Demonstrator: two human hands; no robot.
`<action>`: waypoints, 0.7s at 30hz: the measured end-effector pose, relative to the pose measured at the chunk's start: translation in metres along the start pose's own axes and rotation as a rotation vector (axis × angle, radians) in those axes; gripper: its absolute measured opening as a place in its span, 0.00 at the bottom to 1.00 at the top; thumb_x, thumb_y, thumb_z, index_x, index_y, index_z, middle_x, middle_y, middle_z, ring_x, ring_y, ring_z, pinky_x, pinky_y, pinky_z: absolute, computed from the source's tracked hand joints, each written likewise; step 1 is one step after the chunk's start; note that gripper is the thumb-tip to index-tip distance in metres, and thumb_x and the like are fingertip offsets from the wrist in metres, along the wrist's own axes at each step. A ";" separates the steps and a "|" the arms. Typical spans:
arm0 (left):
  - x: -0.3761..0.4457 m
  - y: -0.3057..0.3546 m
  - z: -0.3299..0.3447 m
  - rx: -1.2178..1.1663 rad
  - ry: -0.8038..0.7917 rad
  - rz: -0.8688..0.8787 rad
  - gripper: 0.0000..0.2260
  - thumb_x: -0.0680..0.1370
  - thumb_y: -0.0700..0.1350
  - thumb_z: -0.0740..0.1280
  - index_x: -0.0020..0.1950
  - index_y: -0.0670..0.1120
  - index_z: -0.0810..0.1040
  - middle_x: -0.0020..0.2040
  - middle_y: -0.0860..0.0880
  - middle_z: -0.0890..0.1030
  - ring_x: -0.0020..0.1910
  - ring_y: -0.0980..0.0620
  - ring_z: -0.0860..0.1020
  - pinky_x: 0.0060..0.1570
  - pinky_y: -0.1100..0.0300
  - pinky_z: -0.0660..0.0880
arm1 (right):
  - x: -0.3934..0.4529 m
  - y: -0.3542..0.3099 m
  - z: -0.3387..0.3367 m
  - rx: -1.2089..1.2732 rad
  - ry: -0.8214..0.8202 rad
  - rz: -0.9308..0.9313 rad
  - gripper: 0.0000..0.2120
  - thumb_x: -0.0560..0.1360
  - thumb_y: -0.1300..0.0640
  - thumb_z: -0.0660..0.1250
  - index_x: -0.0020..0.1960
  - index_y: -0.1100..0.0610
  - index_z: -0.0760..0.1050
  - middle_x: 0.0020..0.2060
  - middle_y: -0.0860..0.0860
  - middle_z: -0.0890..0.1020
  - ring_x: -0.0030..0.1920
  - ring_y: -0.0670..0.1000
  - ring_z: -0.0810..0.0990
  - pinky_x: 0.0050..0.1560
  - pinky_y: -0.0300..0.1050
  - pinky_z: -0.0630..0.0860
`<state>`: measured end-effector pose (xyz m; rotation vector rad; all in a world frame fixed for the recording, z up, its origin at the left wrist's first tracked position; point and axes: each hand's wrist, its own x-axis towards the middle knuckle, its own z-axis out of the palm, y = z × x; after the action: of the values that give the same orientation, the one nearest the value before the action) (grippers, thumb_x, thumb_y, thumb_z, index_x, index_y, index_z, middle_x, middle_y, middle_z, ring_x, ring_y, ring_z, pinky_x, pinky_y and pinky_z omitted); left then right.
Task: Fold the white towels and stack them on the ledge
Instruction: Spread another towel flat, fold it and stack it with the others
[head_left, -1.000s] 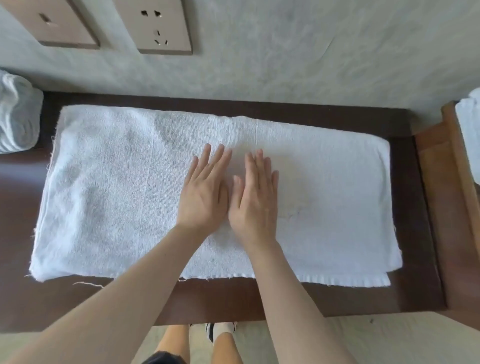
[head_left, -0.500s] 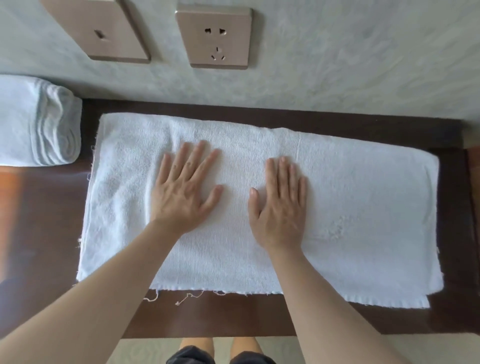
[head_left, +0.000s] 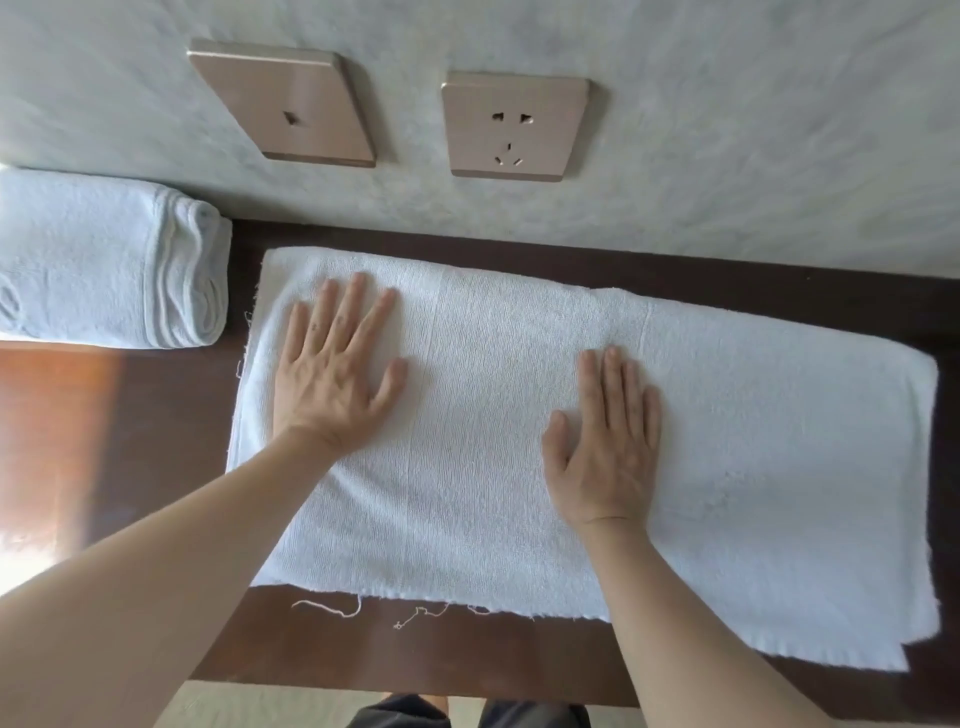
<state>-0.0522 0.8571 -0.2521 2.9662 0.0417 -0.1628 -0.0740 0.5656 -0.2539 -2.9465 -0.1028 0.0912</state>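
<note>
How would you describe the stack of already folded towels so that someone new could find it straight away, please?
Start at the two metallic wall plates above the dark wooden ledge. Follow the ledge left, past the flat towel under both hands. The folded stack sits against the wall at the picture's left edge: thick and layered, with rounded fold edges showing, untouched.

The folded towel stack (head_left: 104, 260) runs off the left edge; the ledge (head_left: 519, 654) continues past both sides.
</note>
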 end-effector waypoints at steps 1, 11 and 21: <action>0.000 -0.001 0.000 -0.009 0.005 0.006 0.30 0.82 0.64 0.48 0.84 0.58 0.46 0.84 0.53 0.45 0.83 0.49 0.42 0.80 0.45 0.43 | 0.000 -0.001 -0.001 0.001 -0.007 -0.002 0.32 0.82 0.44 0.48 0.83 0.55 0.50 0.82 0.54 0.53 0.82 0.54 0.48 0.80 0.60 0.52; 0.000 -0.006 0.005 -0.013 0.029 0.035 0.30 0.83 0.63 0.47 0.84 0.57 0.46 0.84 0.51 0.46 0.83 0.49 0.43 0.80 0.44 0.45 | 0.020 -0.119 0.006 0.082 -0.044 -0.063 0.28 0.84 0.48 0.52 0.83 0.48 0.51 0.82 0.54 0.46 0.82 0.57 0.42 0.79 0.64 0.45; -0.001 -0.011 0.004 -0.046 -0.007 0.094 0.32 0.83 0.63 0.48 0.84 0.56 0.43 0.84 0.51 0.44 0.83 0.47 0.40 0.80 0.43 0.43 | 0.022 -0.124 0.026 -0.008 0.020 -0.033 0.30 0.82 0.43 0.53 0.82 0.47 0.54 0.82 0.52 0.52 0.82 0.57 0.47 0.78 0.64 0.49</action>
<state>-0.0535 0.8674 -0.2577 2.9143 -0.0928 -0.1584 -0.0620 0.6938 -0.2569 -2.9521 -0.1488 0.0574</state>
